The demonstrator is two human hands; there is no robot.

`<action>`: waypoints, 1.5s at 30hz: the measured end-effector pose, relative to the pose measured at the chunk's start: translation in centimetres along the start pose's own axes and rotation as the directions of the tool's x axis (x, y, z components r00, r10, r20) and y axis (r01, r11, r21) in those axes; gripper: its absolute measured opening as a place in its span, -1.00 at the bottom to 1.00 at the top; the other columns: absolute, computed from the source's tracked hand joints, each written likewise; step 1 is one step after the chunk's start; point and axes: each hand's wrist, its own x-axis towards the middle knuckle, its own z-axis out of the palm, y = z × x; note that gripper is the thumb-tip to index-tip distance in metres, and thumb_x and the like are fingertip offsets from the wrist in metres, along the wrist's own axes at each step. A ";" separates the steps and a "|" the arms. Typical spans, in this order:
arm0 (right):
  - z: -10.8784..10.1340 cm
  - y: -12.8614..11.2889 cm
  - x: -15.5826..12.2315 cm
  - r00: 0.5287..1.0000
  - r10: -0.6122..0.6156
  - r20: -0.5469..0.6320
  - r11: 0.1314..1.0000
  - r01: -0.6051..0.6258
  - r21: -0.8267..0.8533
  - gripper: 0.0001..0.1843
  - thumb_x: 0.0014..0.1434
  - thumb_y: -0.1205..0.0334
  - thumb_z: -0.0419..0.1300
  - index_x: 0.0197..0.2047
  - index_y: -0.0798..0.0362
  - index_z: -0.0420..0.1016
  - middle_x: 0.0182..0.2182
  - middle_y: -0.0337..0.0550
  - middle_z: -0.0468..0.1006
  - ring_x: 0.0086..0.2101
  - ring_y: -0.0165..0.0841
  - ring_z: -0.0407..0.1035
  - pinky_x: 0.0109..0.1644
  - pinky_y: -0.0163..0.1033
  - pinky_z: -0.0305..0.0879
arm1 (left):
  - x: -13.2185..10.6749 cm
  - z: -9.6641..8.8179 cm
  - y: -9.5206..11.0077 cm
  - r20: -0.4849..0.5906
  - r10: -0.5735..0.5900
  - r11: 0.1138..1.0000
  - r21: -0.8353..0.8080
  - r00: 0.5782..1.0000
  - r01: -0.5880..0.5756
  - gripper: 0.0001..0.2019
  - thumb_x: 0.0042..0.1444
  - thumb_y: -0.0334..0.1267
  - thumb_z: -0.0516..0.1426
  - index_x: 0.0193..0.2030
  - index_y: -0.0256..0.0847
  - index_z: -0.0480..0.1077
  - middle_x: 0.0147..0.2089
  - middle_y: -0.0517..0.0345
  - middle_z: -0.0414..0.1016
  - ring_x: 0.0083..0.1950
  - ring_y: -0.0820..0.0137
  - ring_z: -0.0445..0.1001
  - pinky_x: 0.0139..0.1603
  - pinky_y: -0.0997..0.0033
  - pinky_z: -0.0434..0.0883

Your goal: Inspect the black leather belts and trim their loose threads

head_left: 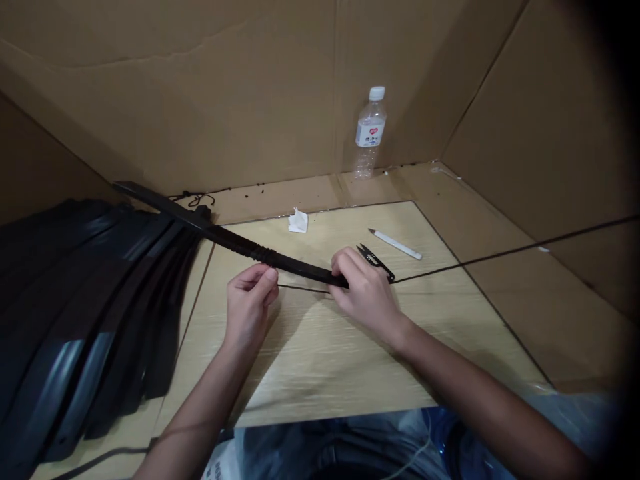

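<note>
A long, curved black sword-shaped piece (225,239) slants above the table, its pointed end up to the left. Dark cord windings (260,253) ring its middle. Just below them, my left hand (251,293) pinches a thin black cord (303,289) between thumb and fingers. My right hand (364,290) closes round the near end of the sword-shaped piece. The cord passes by my right hand and stretches off past the right edge; whether those fingers also grip it I cannot tell. Small black thread snips (375,262) lie just behind my right hand.
A pile of similar curved black pieces (100,320) covers the left side. On the table (320,373) are a white pen-like stick (395,244) and a scrap of white paper (299,221). A clear bottle (371,133) stands against the cardboard wall (225,100). Cardboard surrounds the table.
</note>
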 end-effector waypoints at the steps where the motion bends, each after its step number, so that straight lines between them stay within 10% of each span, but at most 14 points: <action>1: -0.1 -0.1 0.0 1.000 0.005 0.016 1.000 -0.006 0.012 -0.89 0.08 0.37 0.14 -0.26 0.14 0.35 -0.26 -0.19 0.38 -0.33 -0.48 0.29 -0.35 -0.37 0.15 | 0.0 -0.1 0.0 0.013 0.013 1.000 0.015 1.000 -0.013 -0.62 -0.14 -0.16 0.35 -0.63 -0.35 0.27 -0.64 0.28 0.07 -0.60 0.66 -0.01 -0.62 0.61 -0.06; 8: 0.3 -0.4 0.3 0.999 -0.005 0.048 0.971 -0.006 0.240 -0.72 0.33 0.15 0.00 -0.08 0.15 0.41 -0.15 -0.08 0.33 -0.13 -0.43 0.30 -0.02 -0.32 0.27 | 0.1 -0.4 0.1 0.020 0.068 0.996 0.063 0.997 -0.069 -0.64 -0.03 -0.19 0.30 -0.62 -0.37 0.29 -0.59 0.24 0.10 -0.57 0.66 -0.01 -0.59 0.59 -0.06; 21: 0.6 -1.1 -0.5 0.997 0.048 0.066 0.998 -0.051 0.033 -0.86 0.20 0.22 0.14 -0.31 0.13 0.33 -0.30 -0.18 0.34 -0.35 -0.48 0.28 -0.32 -0.36 0.14 | -0.2 0.5 -0.2 -0.065 0.008 0.996 -0.091 0.998 -0.014 -0.71 -0.22 -0.30 0.39 -0.53 -0.35 0.35 -0.61 0.30 0.13 -0.60 0.67 0.03 -0.61 0.63 -0.02; 27: 0.3 -1.1 0.1 0.989 0.062 0.132 0.942 -0.102 0.319 -0.71 0.25 0.08 0.11 -0.07 0.10 0.38 -0.13 -0.15 0.37 -0.15 -0.45 0.32 -0.09 -0.35 0.25 | 0.2 -0.1 0.6 -0.026 0.055 0.989 -0.138 0.998 -0.058 -0.55 -0.20 -0.28 0.39 -0.61 -0.35 0.14 -0.55 0.28 0.12 -0.60 0.72 0.02 -0.63 0.66 -0.02; 33: 0.9 -1.0 0.3 0.986 0.099 0.131 0.860 -0.151 0.487 -0.81 0.17 0.17 0.19 -0.25 0.15 0.39 -0.25 -0.19 0.39 -0.21 -0.49 0.31 -0.16 -0.40 0.23 | 0.5 -0.7 0.7 -0.043 0.067 0.990 -0.120 0.997 -0.072 -0.53 -0.26 -0.17 0.41 -0.64 -0.33 0.17 -0.63 0.28 0.14 -0.61 0.69 0.03 -0.63 0.66 0.00; 45: 0.7 -1.2 -0.1 0.993 0.071 0.097 0.951 -0.096 0.295 -0.86 0.12 0.29 0.15 -0.23 0.14 0.33 -0.26 -0.18 0.42 -0.18 -0.43 0.30 -0.13 -0.36 0.18 | 0.0 0.0 0.4 0.011 0.079 0.993 -0.094 0.997 -0.078 -0.70 -0.12 -0.22 0.35 -0.54 -0.35 0.34 -0.53 0.24 0.13 -0.56 0.67 0.02 -0.62 0.65 -0.02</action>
